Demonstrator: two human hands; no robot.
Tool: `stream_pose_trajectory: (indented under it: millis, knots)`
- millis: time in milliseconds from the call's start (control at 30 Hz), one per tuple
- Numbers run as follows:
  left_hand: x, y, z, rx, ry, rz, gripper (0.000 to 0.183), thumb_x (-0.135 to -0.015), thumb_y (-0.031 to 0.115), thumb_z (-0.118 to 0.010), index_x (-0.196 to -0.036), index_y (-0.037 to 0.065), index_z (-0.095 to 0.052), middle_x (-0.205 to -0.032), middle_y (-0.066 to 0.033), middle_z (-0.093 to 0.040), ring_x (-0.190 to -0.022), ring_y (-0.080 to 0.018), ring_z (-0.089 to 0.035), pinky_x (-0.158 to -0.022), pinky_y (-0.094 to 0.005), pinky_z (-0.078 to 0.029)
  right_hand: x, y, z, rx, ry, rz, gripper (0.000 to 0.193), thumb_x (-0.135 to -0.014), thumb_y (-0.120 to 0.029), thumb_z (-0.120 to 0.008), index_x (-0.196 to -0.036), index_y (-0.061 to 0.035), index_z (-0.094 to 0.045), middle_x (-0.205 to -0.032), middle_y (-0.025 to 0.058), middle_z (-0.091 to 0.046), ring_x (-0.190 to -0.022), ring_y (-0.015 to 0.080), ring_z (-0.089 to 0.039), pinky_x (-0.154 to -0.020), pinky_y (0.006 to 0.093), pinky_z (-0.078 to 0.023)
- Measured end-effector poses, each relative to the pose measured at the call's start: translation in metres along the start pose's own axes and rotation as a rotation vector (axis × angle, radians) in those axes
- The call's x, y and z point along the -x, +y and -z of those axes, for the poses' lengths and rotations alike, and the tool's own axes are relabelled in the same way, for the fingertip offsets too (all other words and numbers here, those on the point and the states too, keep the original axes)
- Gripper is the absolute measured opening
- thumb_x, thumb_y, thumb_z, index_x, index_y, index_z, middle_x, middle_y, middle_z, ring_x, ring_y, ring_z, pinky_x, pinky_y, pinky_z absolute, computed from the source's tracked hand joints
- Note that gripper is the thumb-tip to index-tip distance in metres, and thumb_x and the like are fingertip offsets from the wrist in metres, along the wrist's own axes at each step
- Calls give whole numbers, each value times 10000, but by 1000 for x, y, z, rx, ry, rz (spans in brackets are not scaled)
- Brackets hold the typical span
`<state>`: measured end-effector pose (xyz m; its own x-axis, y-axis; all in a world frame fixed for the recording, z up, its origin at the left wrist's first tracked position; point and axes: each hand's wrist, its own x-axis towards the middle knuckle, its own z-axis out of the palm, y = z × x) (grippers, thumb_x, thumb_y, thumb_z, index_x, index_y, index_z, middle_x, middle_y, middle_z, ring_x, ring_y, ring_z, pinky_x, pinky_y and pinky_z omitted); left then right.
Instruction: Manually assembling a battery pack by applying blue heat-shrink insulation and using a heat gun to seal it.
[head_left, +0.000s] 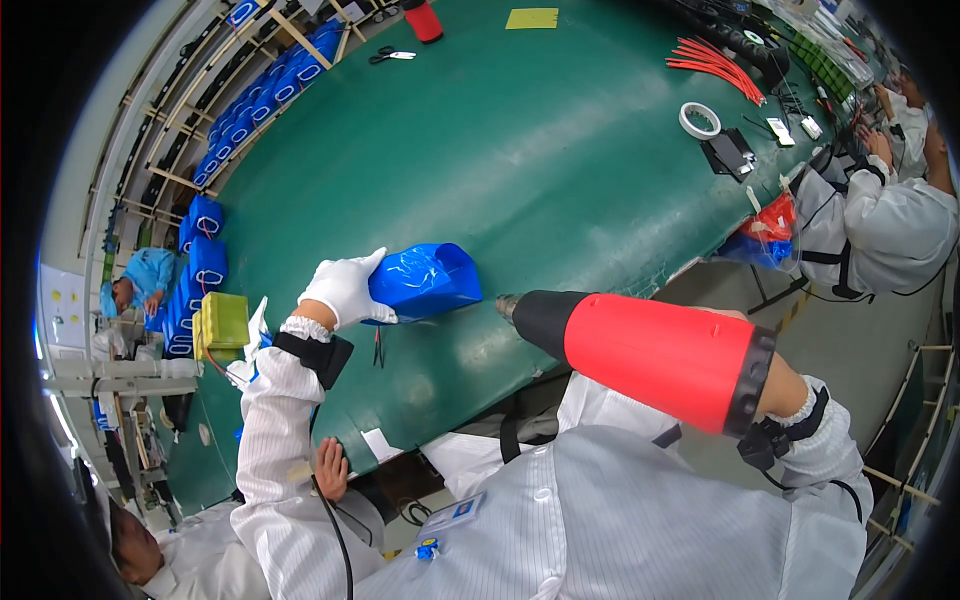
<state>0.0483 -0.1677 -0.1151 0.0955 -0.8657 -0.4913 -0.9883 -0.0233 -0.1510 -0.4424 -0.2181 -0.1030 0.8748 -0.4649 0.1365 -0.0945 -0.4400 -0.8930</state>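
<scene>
My left hand (345, 290), in a white glove, grips the left end of a blue shrink-wrapped battery pack (425, 280) on the green table. The pack's film stands out loose and open at its right end. Thin red and black leads (379, 348) hang from the pack near my fingers. A red and black heat gun (660, 350) is in my right hand (783, 388), its metal nozzle pointing left at the pack's open end, a short gap away. The gun's body hides most of my right hand and its fingers.
Beside my left forearm stands a yellow block (222, 322). Blue packs (208, 262) line the table's left edge and a rack (245, 115). Toward the far right lie a tape roll (699, 121) and red wires (715, 65). Scissors (392, 55) lie far left. Co-workers sit left and right.
</scene>
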Motion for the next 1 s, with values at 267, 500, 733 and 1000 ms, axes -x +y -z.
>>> stream_pose_trajectory:
  millis: [267, 500, 733, 1000]
  knots:
    - [1, 6, 9, -5, -17, 27, 1101, -598, 508, -898, -1497, 68, -440, -1218, -226, -676, -1101, -381, -663, -997, -433, -503, 22, 25, -22, 59, 36, -64, 560, -730, -217, -824, -1197, 29, -635, -1171, 158, -682, -1047, 308, -669, -910, 409, -534]
    - [3, 11, 15, -4, -73, 74, 1089, -625, 545, -883, -1506, 83, -437, -1226, -203, -685, -1104, -364, -671, -1019, -414, -478, 3, 11, -35, -60, 83, 72, 601, -767, -171, -819, -1290, 19, -593, -1171, 129, -692, -1031, 274, -681, -914, 391, -544]
    - [2, 7, 10, -8, -48, 56, 1094, -616, 538, -888, -1503, 82, -440, -1224, -207, -685, -1096, -373, -673, -1014, -422, -484, 27, 41, -57, 35, 120, 6, 500, -784, -119, -822, -1242, -35, -638, -1127, 92, -696, -1062, 279, -659, -944, 422, -514]
    - [0, 7, 10, 19, -62, 70, 1104, -603, 535, -891, -1502, 78, -441, -1233, -210, -680, -1145, -370, -649, -1041, -417, -454, 35, 58, -63, 201, 136, -53, 553, -766, -226, -853, -1244, -57, -635, -1250, 127, -647, -1165, 312, -603, -1019, 424, -466]
